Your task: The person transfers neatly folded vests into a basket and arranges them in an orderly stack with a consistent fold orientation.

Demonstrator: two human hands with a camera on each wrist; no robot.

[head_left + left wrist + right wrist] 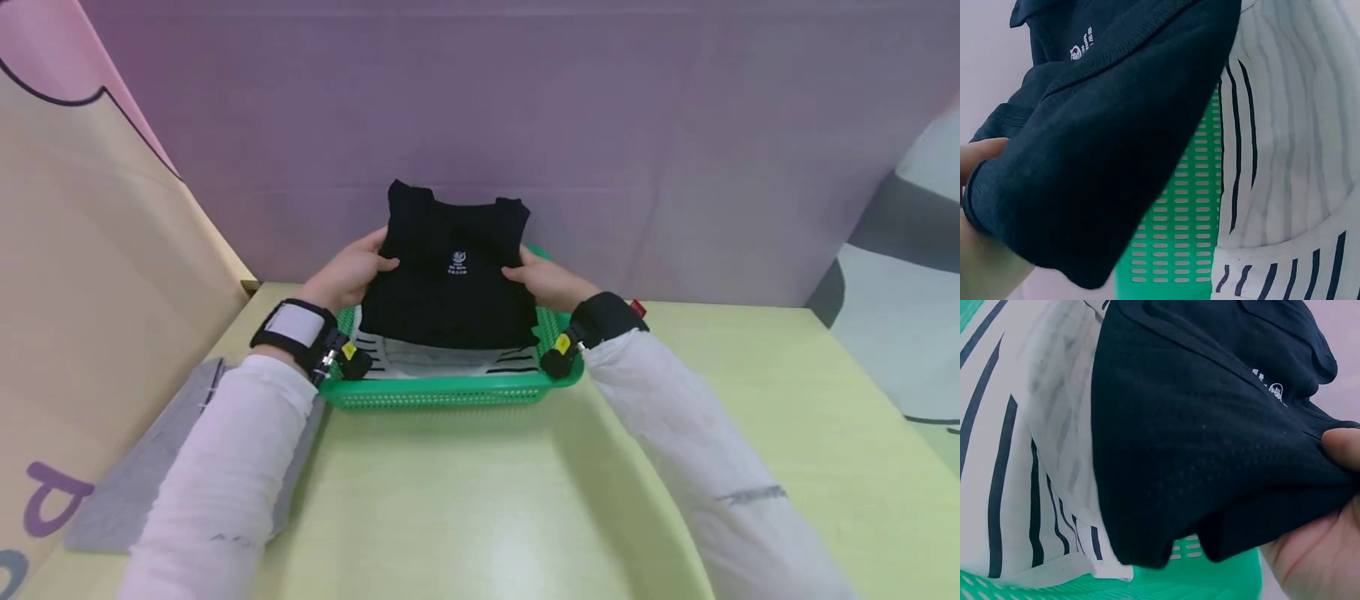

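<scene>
A folded black garment [450, 275] with a small white logo is held up over a green perforated basket [450, 390]. My left hand [348, 275] grips its left edge and my right hand [543, 279] grips its right edge, thumbs on the front. Under it in the basket lies a white cloth with black stripes [442, 358]. In the left wrist view the black garment [1104, 144] hangs over the basket wall [1179, 231] and the striped cloth [1285, 144]. The right wrist view shows my thumb [1341, 447] pressed on the black garment [1210, 431] above the striped cloth [1016, 456].
The basket stands at the far side of a pale yellow-green table [487, 500], close to a purple back wall [525, 108]. A grey cloth [127, 483] lies flat on the table at the left, beside a cream panel [82, 275].
</scene>
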